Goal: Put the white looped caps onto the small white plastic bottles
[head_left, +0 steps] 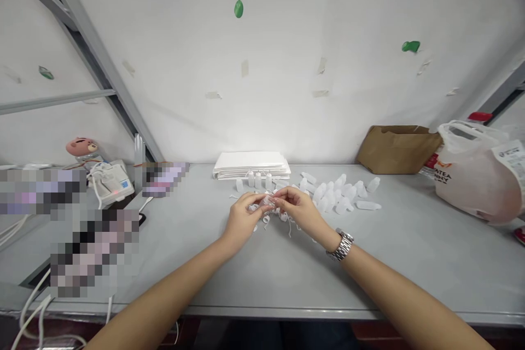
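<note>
My left hand (241,219) and my right hand (297,210) meet above the grey table, fingertips closed on a small translucent plastic bottle (268,202). Fingers cover much of it, so its exact shape is hard to make out. Beneath and around the hands lie small white caps with thin strips (266,220), partly hidden. Just behind, several small bottles (258,180) stand upright in a row, some with white tops. To the right of my right hand spreads a loose heap of translucent squeeze bottles (338,194), most of them lying down.
A stack of white boards or papers (252,164) lies against the wall. At the right are a brown paper bag (397,149) and a white plastic bag (476,175). Cables, a white device (112,183) and blurred-out items occupy the left. The table's front edge (287,310) is near my forearms.
</note>
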Action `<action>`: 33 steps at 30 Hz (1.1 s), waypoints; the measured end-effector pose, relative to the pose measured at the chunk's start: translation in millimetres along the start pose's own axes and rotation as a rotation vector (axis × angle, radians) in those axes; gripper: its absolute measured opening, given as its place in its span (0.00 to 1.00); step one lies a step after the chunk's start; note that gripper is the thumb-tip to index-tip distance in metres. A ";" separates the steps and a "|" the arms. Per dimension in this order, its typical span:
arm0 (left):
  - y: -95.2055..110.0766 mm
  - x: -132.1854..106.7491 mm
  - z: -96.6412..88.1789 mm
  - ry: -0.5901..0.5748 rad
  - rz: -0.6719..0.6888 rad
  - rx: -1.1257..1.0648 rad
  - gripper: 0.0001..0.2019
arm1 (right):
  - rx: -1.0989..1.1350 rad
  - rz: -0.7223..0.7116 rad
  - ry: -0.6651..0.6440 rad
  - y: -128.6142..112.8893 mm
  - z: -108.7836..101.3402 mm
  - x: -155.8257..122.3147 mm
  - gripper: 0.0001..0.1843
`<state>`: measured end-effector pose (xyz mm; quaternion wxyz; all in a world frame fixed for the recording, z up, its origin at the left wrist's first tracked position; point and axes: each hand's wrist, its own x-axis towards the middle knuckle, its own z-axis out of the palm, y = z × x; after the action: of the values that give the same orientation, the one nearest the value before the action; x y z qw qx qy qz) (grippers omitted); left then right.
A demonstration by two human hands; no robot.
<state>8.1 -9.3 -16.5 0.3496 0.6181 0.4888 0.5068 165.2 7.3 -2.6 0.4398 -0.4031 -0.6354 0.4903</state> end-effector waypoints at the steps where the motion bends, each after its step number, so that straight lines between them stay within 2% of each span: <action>1: -0.5 -0.4 0.0 0.012 0.017 0.019 0.10 | -0.009 -0.007 0.004 0.9 0.8 -0.4 0.12; 7: -4.7 -2.8 1.5 0.056 0.063 0.075 0.09 | -0.144 -0.054 0.063 -1.3 3.1 -4.7 0.11; 11: -0.1 -5.2 1.9 0.055 0.002 0.066 0.10 | -0.180 -0.070 0.077 -3.4 4.5 -6.8 0.10; 15: 10.0 -6.8 0.9 0.025 -0.082 0.039 0.22 | -0.174 -0.069 0.076 -3.2 5.7 -6.9 0.10; 17: 13.3 -6.7 0.4 0.012 -0.105 0.004 0.27 | -0.159 -0.067 0.058 -3.1 4.8 -6.4 0.10; 20: 14.6 -5.2 -0.1 -0.052 -0.155 -0.127 0.30 | -0.133 -0.089 0.000 -4.5 0.7 -5.5 0.10; 28: 20.1 -2.9 -1.2 -0.236 -0.256 -0.399 0.35 | -0.053 -0.077 -0.299 -12.1 -17.4 -0.6 0.09; 30: 21.5 -3.3 -1.1 -0.231 -0.258 -0.412 0.34 | -0.045 -0.069 -0.303 -11.5 -19.2 0.6 0.10; 33: 20.3 -2.9 -0.9 -0.179 -0.231 -0.394 0.27 | -0.044 -0.032 -0.197 -9.2 -18.5 2.3 0.13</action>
<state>12.3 -17.8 1.6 0.5609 0.5207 0.4150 0.4921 181.5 12.6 9.2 0.3739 -0.3521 -0.6928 0.5063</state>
